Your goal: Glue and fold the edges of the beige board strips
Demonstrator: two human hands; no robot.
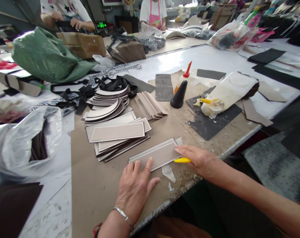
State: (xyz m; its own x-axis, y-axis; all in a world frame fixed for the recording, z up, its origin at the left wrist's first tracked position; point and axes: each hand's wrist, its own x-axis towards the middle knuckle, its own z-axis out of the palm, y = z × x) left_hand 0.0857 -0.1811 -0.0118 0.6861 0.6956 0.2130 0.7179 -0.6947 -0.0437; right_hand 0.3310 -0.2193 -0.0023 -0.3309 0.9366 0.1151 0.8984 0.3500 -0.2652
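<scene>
Two beige rectangular panels with dark edges lie one over the other before me, the upper panel [156,155] slightly offset toward me. My left hand [137,180] rests its spread fingertips on the near left edge of the upper panel. At the right end, the fingers of my right hand [199,160] touch the panel while that hand grips a yellow plastic stick [182,160], whose tapered tip points left. A small translucent scrap [169,173] lies just below the panels. Behind them sits a stack of similar panels [117,132].
A white glue container [229,92] with a second yellow stick stands on a dark board [215,122] at right. Near the middle are a black cone [179,96] and a red-tipped bottle [185,77]. Plastic bags [23,142] lie left. Two people work at the back.
</scene>
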